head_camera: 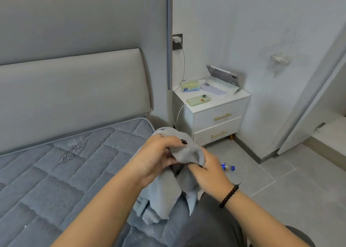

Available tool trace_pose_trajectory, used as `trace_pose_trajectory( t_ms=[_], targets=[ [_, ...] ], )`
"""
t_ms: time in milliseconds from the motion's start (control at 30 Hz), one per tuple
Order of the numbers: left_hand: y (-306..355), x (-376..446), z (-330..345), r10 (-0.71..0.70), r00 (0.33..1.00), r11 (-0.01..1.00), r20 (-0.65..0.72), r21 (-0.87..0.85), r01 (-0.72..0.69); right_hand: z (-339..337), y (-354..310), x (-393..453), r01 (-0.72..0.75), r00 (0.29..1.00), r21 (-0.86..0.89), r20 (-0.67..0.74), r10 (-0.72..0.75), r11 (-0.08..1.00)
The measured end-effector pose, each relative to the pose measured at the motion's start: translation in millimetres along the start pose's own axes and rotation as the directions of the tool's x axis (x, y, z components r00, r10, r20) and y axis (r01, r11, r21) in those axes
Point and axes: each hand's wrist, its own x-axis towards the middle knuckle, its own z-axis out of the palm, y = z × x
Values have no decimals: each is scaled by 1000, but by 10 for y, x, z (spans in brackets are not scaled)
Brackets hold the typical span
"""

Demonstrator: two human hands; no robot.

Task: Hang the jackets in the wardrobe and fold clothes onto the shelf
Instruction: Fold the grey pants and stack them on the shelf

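A light grey garment (162, 190) hangs bunched between both hands above the bed's right edge. My left hand (157, 156) grips its upper part, with the thumb curled over a fold of the cloth. My right hand (209, 170) holds the same bunch from the right side, its fingers tucked into the fabric. The lower end of the garment droops toward the mattress (56, 181) and my dark-clothed lap. No wardrobe shelf or hanger shows clearly in view.
A white nightstand (217, 115) with two drawers stands right of the bed and carries a phone (198, 100), a tablet and a small box. A plastic bottle (227, 167) lies on the tiled floor. The grey headboard (74, 78) rises behind. A white door panel (309, 106) stands at right.
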Motion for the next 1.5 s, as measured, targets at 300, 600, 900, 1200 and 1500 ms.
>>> trace_pose_trajectory(
  t_ms=[300,600,900,1200,1500],
  targets=[
    [18,428,1001,461,862,484,211,754,-443,-1512,-399,-153,-108,961,430,-184,204,896],
    [-102,662,2325,227,762,599,607,530,-600,-2816,-605,-661,51,971,-35,-232,-58,998],
    [-197,946,3639,125,702,-210,701,711,-672,-3930,-370,-1379,-269,963,-779,-201,181,566],
    [-298,1018,4353,429,383,-374,818,547,-749,-4644,-512,-1977,-526,819,-823,-558,-131,215],
    [-71,1401,4398,452,240,-554,859,481,-679,-5183,-863,-2665,-795,604,-603,-774,-191,-69]
  ],
)
